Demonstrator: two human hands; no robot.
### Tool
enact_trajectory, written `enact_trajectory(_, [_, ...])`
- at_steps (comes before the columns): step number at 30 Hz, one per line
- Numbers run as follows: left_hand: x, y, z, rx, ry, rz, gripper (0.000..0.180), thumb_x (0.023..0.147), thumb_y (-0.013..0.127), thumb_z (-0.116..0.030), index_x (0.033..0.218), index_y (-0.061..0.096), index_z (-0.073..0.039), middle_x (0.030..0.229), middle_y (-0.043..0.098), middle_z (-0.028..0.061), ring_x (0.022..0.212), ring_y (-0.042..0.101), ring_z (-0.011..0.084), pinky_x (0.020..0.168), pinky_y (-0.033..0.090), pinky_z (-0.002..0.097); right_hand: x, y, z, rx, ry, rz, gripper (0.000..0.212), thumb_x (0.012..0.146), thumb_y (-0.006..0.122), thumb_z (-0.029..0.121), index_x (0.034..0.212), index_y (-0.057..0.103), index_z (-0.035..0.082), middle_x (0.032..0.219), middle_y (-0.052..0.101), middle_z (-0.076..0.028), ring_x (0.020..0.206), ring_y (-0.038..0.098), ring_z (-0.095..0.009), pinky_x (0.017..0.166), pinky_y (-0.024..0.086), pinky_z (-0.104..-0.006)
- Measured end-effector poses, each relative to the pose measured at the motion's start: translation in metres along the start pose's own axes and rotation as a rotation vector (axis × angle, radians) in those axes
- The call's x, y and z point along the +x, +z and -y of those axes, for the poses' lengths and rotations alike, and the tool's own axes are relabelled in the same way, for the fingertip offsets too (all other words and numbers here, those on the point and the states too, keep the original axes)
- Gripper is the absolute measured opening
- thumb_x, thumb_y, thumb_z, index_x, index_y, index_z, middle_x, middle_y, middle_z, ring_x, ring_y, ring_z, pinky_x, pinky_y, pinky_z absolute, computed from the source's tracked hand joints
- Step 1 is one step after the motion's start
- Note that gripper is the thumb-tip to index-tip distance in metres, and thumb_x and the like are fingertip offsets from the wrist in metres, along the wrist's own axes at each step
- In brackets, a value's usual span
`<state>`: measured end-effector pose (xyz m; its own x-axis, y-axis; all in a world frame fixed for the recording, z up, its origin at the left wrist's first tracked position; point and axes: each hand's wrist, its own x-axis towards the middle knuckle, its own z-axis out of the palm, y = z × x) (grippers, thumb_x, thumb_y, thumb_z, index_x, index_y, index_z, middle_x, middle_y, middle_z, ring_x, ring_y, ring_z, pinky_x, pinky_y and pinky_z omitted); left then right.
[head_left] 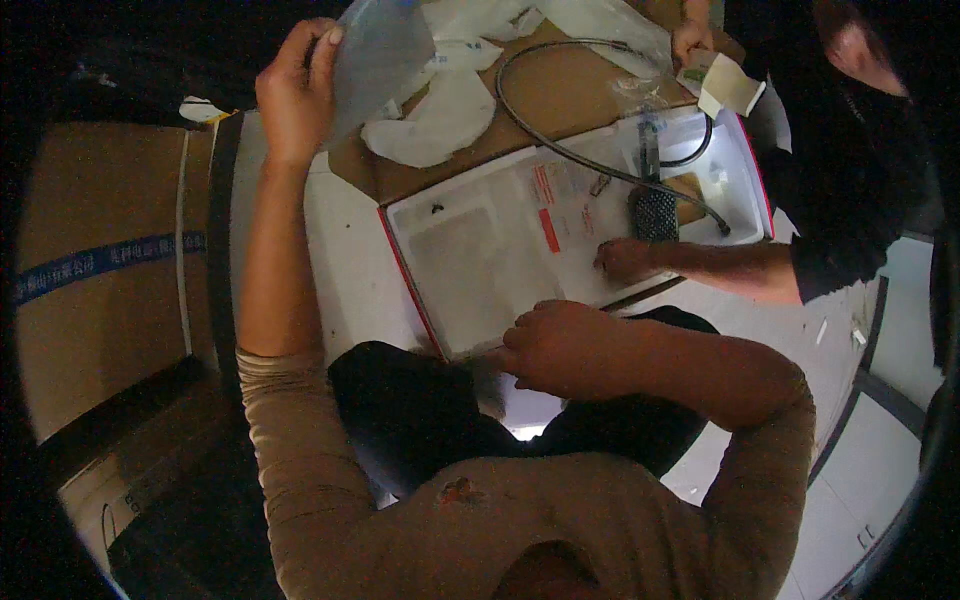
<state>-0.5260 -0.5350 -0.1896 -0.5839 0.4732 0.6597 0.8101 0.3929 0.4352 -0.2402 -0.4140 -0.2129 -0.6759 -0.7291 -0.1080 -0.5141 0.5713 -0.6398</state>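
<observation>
My left hand (pixel 302 90) is raised at the upper left. Its thumb and fingers pinch a translucent plastic bag (pixel 385 65). Low in the middle, my right hand (pixel 560 345) is closed with curled fingers at the near edge of a shallow open box (pixel 435 250) with red edges and a white inside; what those fingers grip, if anything, is hidden. A co-worker's hand (pixel 628 262) reaches over the box from the right, next to a dark textured block (pixel 655 215). A braided metal hose (pixel 560 150) loops across the far right part of the box.
Cardboard (pixel 560 95) lies beyond the box, with crumpled white plastic bags (pixel 435 120) on it. At the upper right, another hand (pixel 690 42) is beside folded paper (pixel 732 88). Large cardboard cartons (pixel 110 190) stand on the left. My legs (pixel 400 390) are below the box.
</observation>
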Motion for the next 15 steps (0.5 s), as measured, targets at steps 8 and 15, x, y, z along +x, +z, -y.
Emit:
enact_trajectory(8, [0.004, 0.012, 0.041, 0.076, -0.018, 0.024, 0.015, 0.084, 0.058, -0.021, 0.090, 0.061, -0.008, 0.080, 0.062, 0.0119, 0.066, 0.060, 0.0255, 0.061, 0.047, 0.0296, 0.004, -0.006, 0.002, -0.006, 0.011, 0.117, 0.026, 0.077, 0.057, 0.018, 0.096, 0.054, 0.002, 0.079, 0.060, -0.014, 0.075, 0.060, -0.030, 0.068, 0.048, -0.0388])
enact_trajectory(15, [0.009, 0.023, 0.027, 0.102, 0.057, 0.071, 0.015, 0.082, 0.058, -0.022, 0.094, 0.061, -0.014, 0.083, 0.063, 0.0109, 0.072, 0.062, 0.0291, 0.062, 0.048, 0.0336, 0.005, -0.003, 0.003, -0.028, 0.025, 0.145, 0.026, 0.078, 0.056, 0.019, 0.097, 0.053, 0.002, 0.084, 0.058, -0.014, 0.074, 0.060, -0.028, 0.069, 0.048, -0.0374])
